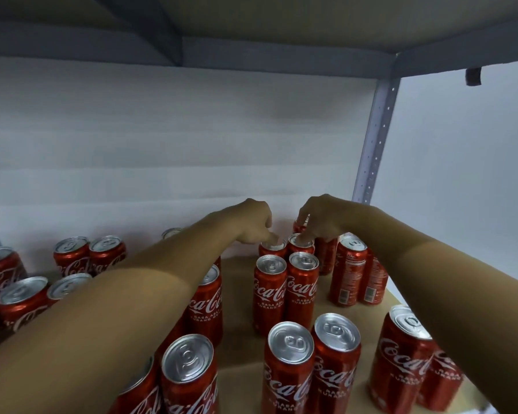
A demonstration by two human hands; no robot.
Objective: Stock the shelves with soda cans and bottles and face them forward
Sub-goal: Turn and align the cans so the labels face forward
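Several red Coca-Cola cans stand upright in paired rows on a tan shelf board (240, 348). Both my arms reach to the back of the shelf. My left hand (256, 224) has its fingers curled down onto the top rim of a back-row can (272, 248). My right hand (319, 218) pinches the top of the neighbouring back-row can (302, 244). In front of these stands another pair of cans (286, 291), logos facing me. Two cans at the right (352, 270) show their barcode side.
More cans stand at the far left (87, 255) and close to me at the front (311, 363). A white back wall (162, 159) closes the shelf. A perforated metal upright (377, 132) stands at the right, and the upper shelf (281, 19) hangs overhead.
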